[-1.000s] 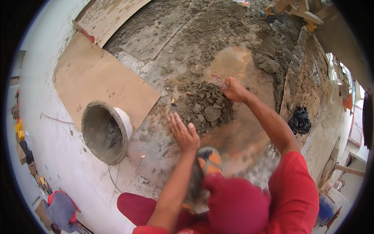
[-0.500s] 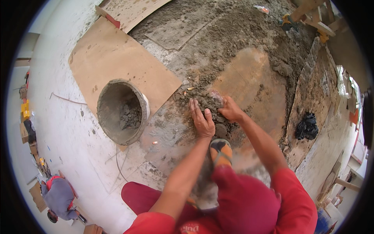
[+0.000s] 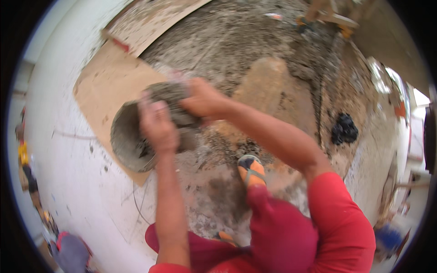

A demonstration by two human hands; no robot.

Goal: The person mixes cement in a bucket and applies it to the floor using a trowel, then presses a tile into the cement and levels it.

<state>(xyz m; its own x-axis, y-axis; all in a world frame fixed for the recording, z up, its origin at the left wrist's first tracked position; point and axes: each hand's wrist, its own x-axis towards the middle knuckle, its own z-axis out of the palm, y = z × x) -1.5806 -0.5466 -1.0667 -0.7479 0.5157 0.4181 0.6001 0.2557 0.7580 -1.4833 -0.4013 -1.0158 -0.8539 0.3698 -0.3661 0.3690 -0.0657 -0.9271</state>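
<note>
- A grey clump of mortar (image 3: 167, 94) lies between the two hands, right of the left fingers and left of the right fingers, at the near upper edge of a bucket; how high it sits above the rim cannot be told.
- The left hand (image 3: 161, 132) has its fingers stretched upward, close together, along the clump's left side, with the thumb nearer the clump.
- The right hand (image 3: 202, 102) reaches across to the clump's right side. Its fingers are blurred and partly hidden, so I cannot tell how tightly they close or on what.
- A pale pinkish thing (image 3: 178, 76) shows just above and left of the right fingers, too smeared to name.
- The bucket (image 3: 122, 134), grey-crusted inside, stands just left of the left fingers, tilted so its mouth shows; more mortar (image 3: 143, 148) lies inside, below those fingers.
- A brown board (image 3: 104, 77) lies beyond the bucket, up and left of both hands' fingers.
- Rough grey mortar (image 3: 218, 41) covers the ground above the right fingers, and a smooth tan patch (image 3: 264, 86) lies to their right.
- An orange shoe (image 3: 251, 170) is below and right of the right fingers.
- A black plastic bag (image 3: 344, 129) lies well to the right of them.
- Another person (image 3: 73, 252) is far below and left of the left fingers.
</note>
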